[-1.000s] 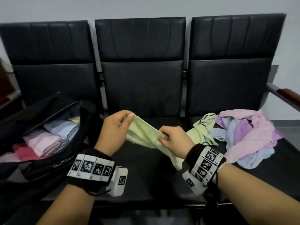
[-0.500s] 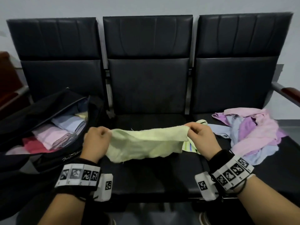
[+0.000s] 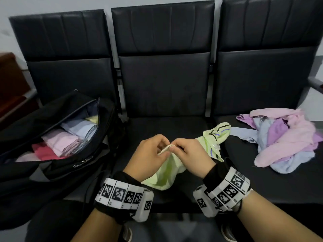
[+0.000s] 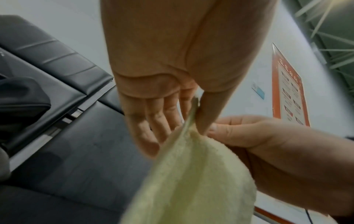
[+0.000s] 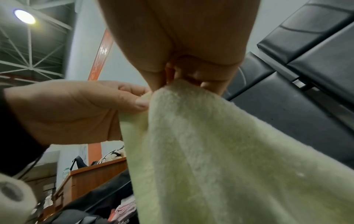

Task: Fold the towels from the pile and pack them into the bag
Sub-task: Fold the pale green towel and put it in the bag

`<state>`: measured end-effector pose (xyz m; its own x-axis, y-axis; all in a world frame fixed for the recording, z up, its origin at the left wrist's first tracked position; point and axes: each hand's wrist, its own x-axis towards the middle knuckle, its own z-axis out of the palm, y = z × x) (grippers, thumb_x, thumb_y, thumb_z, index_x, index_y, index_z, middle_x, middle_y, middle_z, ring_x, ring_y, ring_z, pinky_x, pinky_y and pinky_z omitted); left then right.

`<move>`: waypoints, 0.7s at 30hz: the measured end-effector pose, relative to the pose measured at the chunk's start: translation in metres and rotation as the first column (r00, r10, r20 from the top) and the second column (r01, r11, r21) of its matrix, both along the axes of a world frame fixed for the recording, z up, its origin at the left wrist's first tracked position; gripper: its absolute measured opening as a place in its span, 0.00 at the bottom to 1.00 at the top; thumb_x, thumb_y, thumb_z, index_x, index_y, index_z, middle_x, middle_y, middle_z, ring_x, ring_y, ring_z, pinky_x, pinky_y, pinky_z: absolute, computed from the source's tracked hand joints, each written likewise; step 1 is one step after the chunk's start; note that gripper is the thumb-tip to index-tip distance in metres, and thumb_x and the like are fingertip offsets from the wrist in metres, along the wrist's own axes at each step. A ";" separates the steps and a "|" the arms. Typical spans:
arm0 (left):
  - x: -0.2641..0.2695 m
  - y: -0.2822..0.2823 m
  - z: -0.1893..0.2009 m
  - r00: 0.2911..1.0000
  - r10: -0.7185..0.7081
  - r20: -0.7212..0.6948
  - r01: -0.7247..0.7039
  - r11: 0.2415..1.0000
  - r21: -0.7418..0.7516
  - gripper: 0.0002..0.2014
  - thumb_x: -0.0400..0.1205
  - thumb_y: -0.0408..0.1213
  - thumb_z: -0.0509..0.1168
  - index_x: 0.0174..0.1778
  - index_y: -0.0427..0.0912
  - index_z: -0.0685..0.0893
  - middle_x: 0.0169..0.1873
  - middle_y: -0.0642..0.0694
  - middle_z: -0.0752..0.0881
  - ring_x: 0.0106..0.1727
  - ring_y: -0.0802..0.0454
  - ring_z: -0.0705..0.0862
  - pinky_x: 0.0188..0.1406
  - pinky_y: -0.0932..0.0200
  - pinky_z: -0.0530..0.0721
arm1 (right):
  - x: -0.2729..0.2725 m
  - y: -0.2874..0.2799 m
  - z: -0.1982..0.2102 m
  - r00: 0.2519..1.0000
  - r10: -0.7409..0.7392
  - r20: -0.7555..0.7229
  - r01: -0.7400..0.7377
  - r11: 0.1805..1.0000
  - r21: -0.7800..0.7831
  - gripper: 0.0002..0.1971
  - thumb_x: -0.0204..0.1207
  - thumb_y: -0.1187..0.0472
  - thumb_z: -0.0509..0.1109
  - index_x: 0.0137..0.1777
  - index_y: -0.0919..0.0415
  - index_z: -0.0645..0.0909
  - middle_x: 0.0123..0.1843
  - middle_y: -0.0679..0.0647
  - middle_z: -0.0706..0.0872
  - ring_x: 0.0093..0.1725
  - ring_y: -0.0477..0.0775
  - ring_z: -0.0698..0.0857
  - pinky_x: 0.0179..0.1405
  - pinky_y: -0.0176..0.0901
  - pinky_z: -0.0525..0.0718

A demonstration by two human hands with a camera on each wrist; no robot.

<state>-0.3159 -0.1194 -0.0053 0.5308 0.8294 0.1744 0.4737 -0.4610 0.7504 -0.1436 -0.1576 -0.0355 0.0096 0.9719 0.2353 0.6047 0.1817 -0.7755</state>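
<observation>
Left hand (image 3: 148, 154): pinches pale green towel (image 3: 166, 173) (corners together) above middle seat (image 3: 164, 127).
Right hand (image 3: 191, 157): pinches same corners.
Bag (image 3: 57, 161): left of seat.

The black bag (image 3: 57, 165) bears white cursive lettering too small to read; nothing else is legible.

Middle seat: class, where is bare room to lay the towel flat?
Bare black cushion lies between the bag and the striped green towel, beyond both hands. The right seat is crowded by the towel pile; the left by the bag.
</observation>
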 end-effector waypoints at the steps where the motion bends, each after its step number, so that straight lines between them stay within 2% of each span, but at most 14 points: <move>1: -0.001 0.000 -0.001 1.000 0.019 -0.011 -0.018 0.999 0.033 0.03 0.82 0.39 0.71 0.45 0.52 0.85 0.37 0.57 0.87 0.42 0.61 0.85 0.45 0.61 0.83 | -0.001 0.000 0.000 1.000 0.019 0.009 -0.019 1.000 -0.002 0.08 0.83 0.55 0.68 0.45 0.51 0.87 0.32 0.45 0.84 0.35 0.41 0.82 0.34 0.30 0.73; 3: -0.002 0.002 -0.002 0.998 0.056 -0.029 -0.053 0.994 0.101 0.05 0.84 0.36 0.67 0.44 0.51 0.86 0.36 0.56 0.87 0.41 0.60 0.85 0.45 0.56 0.84 | -0.001 0.000 0.000 0.999 0.051 0.008 -0.051 0.999 0.005 0.07 0.84 0.57 0.67 0.46 0.51 0.86 0.33 0.41 0.84 0.38 0.40 0.83 0.36 0.28 0.73; 5: -0.004 0.005 0.000 0.996 0.084 0.007 -0.084 0.988 0.128 0.07 0.85 0.34 0.66 0.44 0.49 0.86 0.37 0.57 0.88 0.42 0.61 0.86 0.46 0.58 0.83 | 0.001 -0.001 -0.002 0.997 0.073 0.019 -0.073 0.997 0.017 0.06 0.82 0.58 0.69 0.44 0.48 0.84 0.33 0.38 0.84 0.38 0.40 0.83 0.37 0.27 0.72; 8: -0.016 0.012 0.004 0.961 0.197 0.194 -0.223 0.967 0.124 0.09 0.83 0.31 0.67 0.42 0.49 0.86 0.37 0.58 0.88 0.42 0.64 0.86 0.45 0.68 0.80 | 0.014 -0.006 -0.012 0.989 0.112 0.092 -0.115 0.993 0.024 0.04 0.81 0.60 0.71 0.45 0.54 0.85 0.35 0.40 0.84 0.39 0.42 0.82 0.40 0.32 0.75; 10: -0.035 0.022 0.010 0.881 0.330 0.339 -0.382 0.919 0.099 0.08 0.80 0.34 0.65 0.40 0.53 0.85 0.38 0.62 0.88 0.41 0.69 0.84 0.44 0.73 0.77 | 0.030 -0.008 -0.019 0.980 0.124 0.154 -0.126 0.992 0.003 0.04 0.81 0.61 0.71 0.47 0.59 0.87 0.38 0.43 0.86 0.40 0.43 0.82 0.44 0.36 0.77; 12: -0.057 0.033 0.014 0.763 0.470 0.444 -0.542 0.840 0.042 0.07 0.77 0.40 0.63 0.39 0.58 0.85 0.37 0.61 0.87 0.42 0.67 0.83 0.50 0.65 0.80 | 0.053 -0.008 -0.025 0.964 0.084 0.253 -0.078 0.996 -0.035 0.05 0.81 0.61 0.71 0.47 0.60 0.87 0.40 0.46 0.88 0.43 0.46 0.84 0.48 0.42 0.80; 14: -0.079 0.043 0.017 0.639 0.574 0.513 -0.655 0.755 -0.029 0.08 0.76 0.43 0.63 0.38 0.61 0.85 0.40 0.55 0.87 0.46 0.56 0.84 0.57 0.47 0.83 | 0.076 -0.007 -0.027 0.948 -0.019 0.317 0.040 0.997 -0.060 0.04 0.81 0.61 0.72 0.47 0.59 0.88 0.43 0.49 0.90 0.46 0.51 0.87 0.52 0.49 0.82; 16: -0.092 0.050 0.015 0.581 0.631 0.514 -0.703 0.707 -0.074 0.07 0.76 0.42 0.63 0.41 0.56 0.87 0.42 0.48 0.88 0.48 0.50 0.85 0.59 0.38 0.84 | 0.095 -0.006 -0.025 0.950 -0.173 0.259 0.189 0.981 -0.039 0.04 0.80 0.60 0.73 0.45 0.55 0.88 0.40 0.48 0.90 0.43 0.49 0.87 0.50 0.50 0.84; 18: -0.093 0.052 0.008 0.598 0.658 0.458 -0.699 0.708 -0.104 0.08 0.76 0.40 0.62 0.44 0.47 0.87 0.43 0.45 0.89 0.47 0.47 0.85 0.56 0.37 0.84 | 0.103 -0.005 -0.020 0.947 -0.290 0.138 0.292 0.956 0.008 0.06 0.80 0.59 0.72 0.42 0.49 0.85 0.36 0.45 0.88 0.38 0.41 0.84 0.44 0.43 0.82; 20: -0.086 0.050 0.000 0.641 0.658 0.394 -0.668 0.732 -0.135 0.07 0.77 0.39 0.62 0.44 0.43 0.86 0.40 0.48 0.87 0.41 0.53 0.83 0.47 0.43 0.82 | 0.095 -0.003 -0.011 0.957 -0.290 0.014 0.290 0.956 0.038 0.09 0.81 0.58 0.71 0.40 0.45 0.82 0.35 0.43 0.86 0.36 0.38 0.82 0.39 0.30 0.77; 21: -0.079 0.049 -0.004 0.668 0.649 0.365 -0.647 0.748 -0.146 0.05 0.78 0.36 0.63 0.45 0.44 0.85 0.39 0.51 0.86 0.39 0.57 0.81 0.45 0.46 0.80 | 0.088 -0.002 -0.005 0.966 -0.254 -0.038 0.256 0.965 0.050 0.09 0.82 0.59 0.71 0.40 0.45 0.82 0.34 0.42 0.85 0.35 0.37 0.81 0.37 0.27 0.75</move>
<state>-0.3951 -0.0709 -0.0098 -0.2465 0.9408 0.2329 0.3390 -0.1414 0.9301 -0.0559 -0.1592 -0.0407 0.2633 0.9223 0.2830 0.6123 0.0670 -0.7878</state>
